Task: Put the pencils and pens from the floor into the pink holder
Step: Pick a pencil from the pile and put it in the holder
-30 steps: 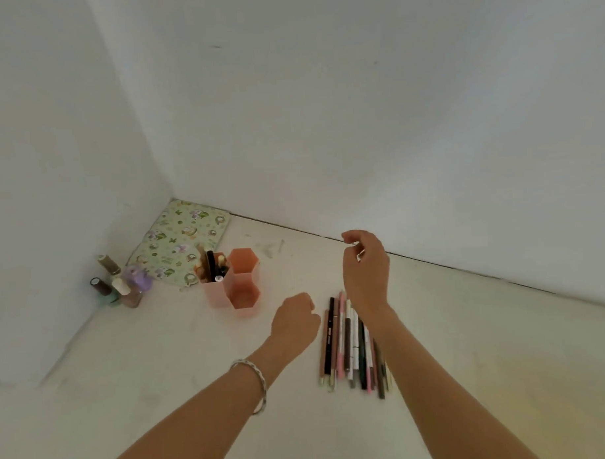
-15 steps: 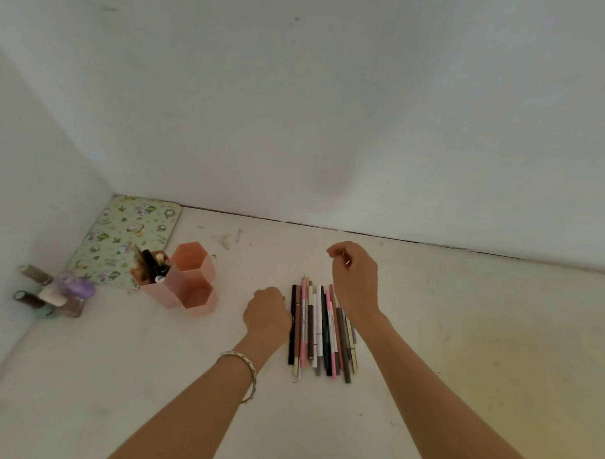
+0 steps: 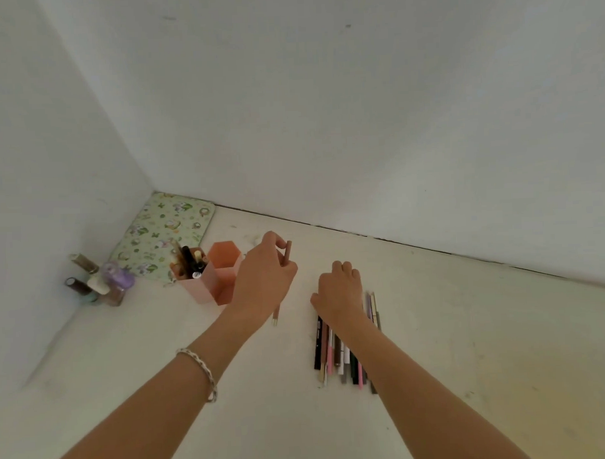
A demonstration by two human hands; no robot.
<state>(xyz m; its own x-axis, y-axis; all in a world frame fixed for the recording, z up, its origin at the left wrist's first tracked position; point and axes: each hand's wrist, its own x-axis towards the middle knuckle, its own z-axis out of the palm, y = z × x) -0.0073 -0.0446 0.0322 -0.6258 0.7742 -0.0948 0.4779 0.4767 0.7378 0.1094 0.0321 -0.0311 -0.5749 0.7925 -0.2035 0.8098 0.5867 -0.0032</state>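
carrying one brown pencil [image 3: 285,276] in the left hand [image 3: 263,285], fingers closed round its shaft, pencil near upright w/ top end poking above the knuckles and pale tip showing below the palm. hand sits just right of the pink holder [image 3: 212,279], which stands on the floor [image 3: 469,343] toward the far-left corner, close to the wall.

step in hand, as judged: transfer of pencil to holder, roughly early-mid task. holder has several compartments; back-left one already holds a few pens [image 3: 189,262], the taller orange-pink cell looks empty from this angle.

right hand [image 3: 339,291] rests palm-down on the far end of the row of pencils and pens [image 3: 336,355] lying side by side on the floor, well right of the holder. fingers curled; can't tell if it grips one or just presses on the row.

next move calls for: swing left hand over a cell opening, tip pencil vertical, let go. cells narrow, so aim matters.

hidden / unclear:
- far ends of the row covered by right hand.
- holder's right side and front cell partly behind left hand.
- exact count in row not readable.
- small bottles [image 3: 100,282] and a patterned pad [image 3: 164,234] sit in the corner; labels too small.
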